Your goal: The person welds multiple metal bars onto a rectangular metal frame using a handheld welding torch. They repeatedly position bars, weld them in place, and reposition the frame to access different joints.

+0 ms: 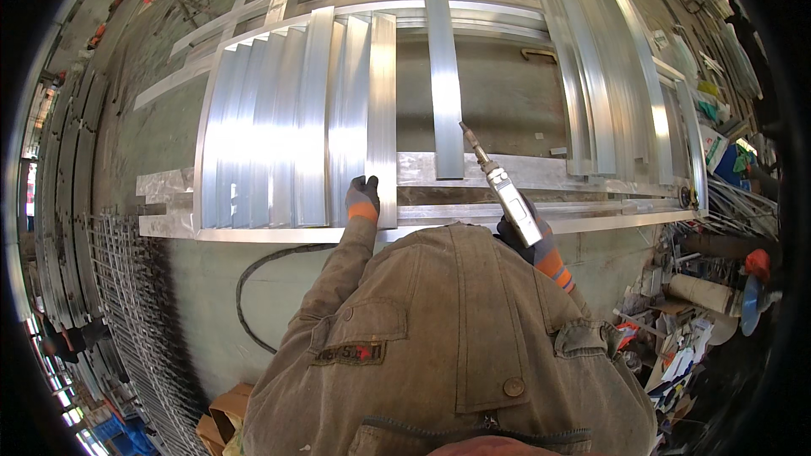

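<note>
My left hand (363,196), in a dark glove with an orange cuff, grips the left edge of a shiny metal slat (383,101) near its lower end. In my gloved right hand (541,245) is a silver welding gun (512,202), its narrow nozzle pointing up and left. The nozzle tip appears close to the right edge of a separate slat (443,76) that lies across the open middle of a metal frame (296,234). Part of my right hand is hidden behind the gun body.
Overlapping slats (262,131) cover the frame's left part; more slats (604,76) lie at its right. A dark hose (241,300) curves over the floor. Wire mesh (135,312) and long metal bars (68,202) stand at the left. Clutter (680,363) lies at the lower right.
</note>
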The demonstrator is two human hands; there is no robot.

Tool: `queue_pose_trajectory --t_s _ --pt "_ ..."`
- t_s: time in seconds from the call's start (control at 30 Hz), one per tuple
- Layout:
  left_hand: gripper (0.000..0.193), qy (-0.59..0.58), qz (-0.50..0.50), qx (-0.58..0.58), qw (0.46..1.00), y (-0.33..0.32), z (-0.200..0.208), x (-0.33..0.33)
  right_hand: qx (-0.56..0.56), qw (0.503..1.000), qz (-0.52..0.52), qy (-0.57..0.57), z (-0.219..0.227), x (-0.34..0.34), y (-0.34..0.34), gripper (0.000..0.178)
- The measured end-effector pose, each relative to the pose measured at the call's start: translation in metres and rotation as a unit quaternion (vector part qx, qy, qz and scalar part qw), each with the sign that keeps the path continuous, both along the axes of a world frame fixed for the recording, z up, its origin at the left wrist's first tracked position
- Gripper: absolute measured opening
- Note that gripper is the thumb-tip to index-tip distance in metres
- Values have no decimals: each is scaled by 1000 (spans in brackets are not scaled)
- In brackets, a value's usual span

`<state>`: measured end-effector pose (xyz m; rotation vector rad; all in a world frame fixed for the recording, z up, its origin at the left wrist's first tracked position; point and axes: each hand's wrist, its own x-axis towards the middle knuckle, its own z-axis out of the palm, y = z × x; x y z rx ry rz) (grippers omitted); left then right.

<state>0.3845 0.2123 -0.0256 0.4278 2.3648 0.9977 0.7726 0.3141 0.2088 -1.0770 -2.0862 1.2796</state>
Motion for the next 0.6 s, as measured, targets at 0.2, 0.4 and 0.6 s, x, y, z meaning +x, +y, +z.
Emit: queue_pose_trajectory --t_s 0.2,0.4,0.6 --pt "57 0 5 2 1000 -1 -8 -3 -53 997 -21 53 -19 4 0 69" --pt "56 32 2 -13 999 3 11 8 8 1000 0 -20 -18 7 5 69" --pt "55 25 9 -23 999 5 24 14 84 996 18 -5 -12 1 8 64"
